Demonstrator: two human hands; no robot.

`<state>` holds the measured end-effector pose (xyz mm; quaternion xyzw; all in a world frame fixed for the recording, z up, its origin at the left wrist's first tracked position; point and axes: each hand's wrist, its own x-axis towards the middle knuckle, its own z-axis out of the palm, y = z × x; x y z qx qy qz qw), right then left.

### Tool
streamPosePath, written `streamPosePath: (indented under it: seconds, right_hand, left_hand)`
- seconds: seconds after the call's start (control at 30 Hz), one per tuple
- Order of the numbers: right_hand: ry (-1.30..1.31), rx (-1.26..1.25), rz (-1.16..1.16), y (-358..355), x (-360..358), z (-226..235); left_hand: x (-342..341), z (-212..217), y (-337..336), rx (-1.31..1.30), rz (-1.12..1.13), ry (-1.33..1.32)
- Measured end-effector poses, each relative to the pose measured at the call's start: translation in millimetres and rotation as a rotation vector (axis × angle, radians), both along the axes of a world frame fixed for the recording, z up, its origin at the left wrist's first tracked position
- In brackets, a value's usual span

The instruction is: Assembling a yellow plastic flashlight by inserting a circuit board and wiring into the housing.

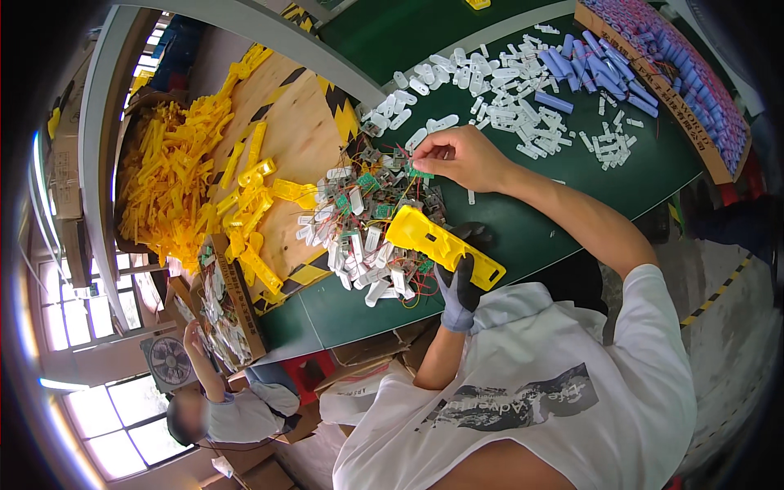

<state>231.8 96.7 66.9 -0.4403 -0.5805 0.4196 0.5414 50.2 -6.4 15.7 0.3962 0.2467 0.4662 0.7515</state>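
My left hand (462, 287), in a grey and black glove, is closed around a yellow plastic shell (425, 234) with a small cut-out in its face. My right hand (467, 160) is bare and pinches a small green circuit board (420, 173) with thin wires, just beyond the shell's far end. Beneath and to the left of both hands lies a tangled heap of wired circuit boards and white plastic modules (356, 245). Red and other thin wires stick out of the heap. The inside of the shell is only partly visible.
White plastic caps (469, 73) and small white parts lie scattered across the green table (645, 175). Purple-blue cylindrical cells (600, 69) sit beside a cardboard box (694, 122) full of them. Yellow shells (175, 171) pile up at left. Another person (245, 416) works at lower left.
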Motion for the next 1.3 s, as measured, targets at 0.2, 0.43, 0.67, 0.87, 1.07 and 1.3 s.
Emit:
streamPosePath:
  seconds: [0.2,0.43,0.67,0.87,1.07,1.3]
  right_hand:
    - [-0.367,0.259,-0.382,-1,-12,5]
    - [-0.291,0.355,-0.366,20,-25,63]
    - [-0.132,0.209,-0.348,30,-37,84]
    - [-0.167,0.118,-0.397,23,-13,61]
    - [-0.101,0.052,-0.404,-22,9,47]
    - [-0.038,-0.047,-0.564,-59,36,13]
  left_hand:
    - [-7,-10,1,-0.023,-0.006,0.2]
    - [1,2,-1,-0.013,0.001,0.074]
    - [1,4,0,0.027,-0.005,0.012]
    - [12,5,2,0.014,0.034,-0.094]
    - [5,-4,10,0.045,-0.057,-0.186]
    - [10,8,12,0.093,-0.102,-0.123]
